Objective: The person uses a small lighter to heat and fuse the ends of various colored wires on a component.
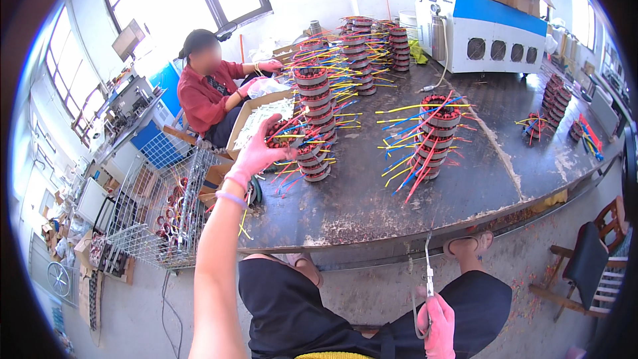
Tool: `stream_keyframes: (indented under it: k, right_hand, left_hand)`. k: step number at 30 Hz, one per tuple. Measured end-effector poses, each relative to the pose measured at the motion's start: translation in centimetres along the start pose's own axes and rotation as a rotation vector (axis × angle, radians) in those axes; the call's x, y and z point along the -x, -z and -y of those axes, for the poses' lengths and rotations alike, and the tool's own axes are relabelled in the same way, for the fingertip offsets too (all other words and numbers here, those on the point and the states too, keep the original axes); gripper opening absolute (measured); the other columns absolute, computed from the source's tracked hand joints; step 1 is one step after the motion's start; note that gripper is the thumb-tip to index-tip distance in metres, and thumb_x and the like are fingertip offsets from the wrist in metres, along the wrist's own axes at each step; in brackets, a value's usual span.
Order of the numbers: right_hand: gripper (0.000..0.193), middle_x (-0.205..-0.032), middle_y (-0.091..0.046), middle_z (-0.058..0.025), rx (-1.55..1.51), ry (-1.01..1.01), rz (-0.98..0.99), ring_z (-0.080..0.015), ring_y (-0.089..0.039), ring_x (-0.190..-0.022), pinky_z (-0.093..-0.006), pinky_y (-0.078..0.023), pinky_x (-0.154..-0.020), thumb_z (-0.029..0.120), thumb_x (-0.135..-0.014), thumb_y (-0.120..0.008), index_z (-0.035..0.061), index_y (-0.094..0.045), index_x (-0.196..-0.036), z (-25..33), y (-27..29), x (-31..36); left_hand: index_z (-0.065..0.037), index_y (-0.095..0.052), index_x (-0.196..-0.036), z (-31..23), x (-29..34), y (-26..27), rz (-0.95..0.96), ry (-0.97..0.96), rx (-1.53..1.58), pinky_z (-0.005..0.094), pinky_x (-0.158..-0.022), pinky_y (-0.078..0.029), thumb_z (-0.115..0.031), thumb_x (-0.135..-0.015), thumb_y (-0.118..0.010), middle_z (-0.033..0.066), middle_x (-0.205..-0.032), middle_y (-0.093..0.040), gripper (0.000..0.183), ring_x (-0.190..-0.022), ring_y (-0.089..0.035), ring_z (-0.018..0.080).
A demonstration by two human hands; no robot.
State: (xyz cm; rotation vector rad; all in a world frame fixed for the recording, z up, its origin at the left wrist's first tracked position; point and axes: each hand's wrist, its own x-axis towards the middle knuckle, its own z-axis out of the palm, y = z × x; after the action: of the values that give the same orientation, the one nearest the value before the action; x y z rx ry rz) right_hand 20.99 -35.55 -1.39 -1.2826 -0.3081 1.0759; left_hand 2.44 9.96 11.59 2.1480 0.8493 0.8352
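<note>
My left hand (256,151), in a pink glove, reaches forward with its thumb and fingers around a stator (284,134) with red windings and loose wire ends. That stator is right beside a tall stack of stators (314,96) with yellow, blue and red leads. My right hand (438,328), also pink-gloved, is low over my right thigh, in front of the table edge. It is closed on a slender metal hand tool (429,272) with a looped handle and a long tip pointing up; its exact kind is unclear.
Another stator stack (436,134) stands mid-table (372,193), leads sticking out sideways. A co-worker (211,96) sits at the far left by a box of white pieces (262,116). A wire basket (156,216) adjoins the table's left side. A blue-white machine (482,33) sits at the back.
</note>
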Motion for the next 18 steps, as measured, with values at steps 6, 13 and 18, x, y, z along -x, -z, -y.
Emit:
stream_keyframes:
  k: [6,13,18]
  right_hand:
    - [0.033,-0.056,-0.04,0.0052,-0.001,0.009,-0.05,-0.0048,-0.033,-0.045,-0.023,-0.023,-0.042,0.029,-0.106,-0.047,0.0121,-0.05,-0.078,1.4,0.0,0.8]
    - [0.026,-0.055,-0.041,0.0039,-0.008,-0.001,-0.06,-0.0055,-0.034,-0.045,-0.0231,-0.025,-0.042,0.029,-0.106,-0.049,0.0076,-0.05,-0.091,0.5,0.8,-0.1]
    - [0.044,-0.056,-0.047,0.0035,-0.034,-0.009,-0.045,-0.0041,-0.038,-0.045,-0.0211,-0.027,-0.042,0.034,-0.104,-0.052,-0.0031,-0.06,-0.127,-0.2,1.0,-0.4]
  left_hand:
    - [0.003,-0.037,-0.146,3.3,-3.3,-1.9,0.084,0.094,0.168,0.0353,-0.104,-0.047,-0.004,-0.066,-0.087,0.017,-0.136,-0.053,0.095,-0.124,-0.055,0.0223]
    - [0.003,-0.039,-0.147,5.0,-4.2,-2.3,0.186,0.052,0.059,0.0358,-0.109,-0.044,-0.012,-0.066,-0.089,0.0162,-0.141,-0.05,0.096,-0.128,-0.053,0.0228]
    - [0.001,-0.038,-0.149,4.7,-4.7,-2.1,0.231,-0.016,-0.12,0.0364,-0.113,-0.039,-0.022,-0.066,-0.091,0.0175,-0.144,-0.045,0.1,-0.133,-0.048,0.0263]
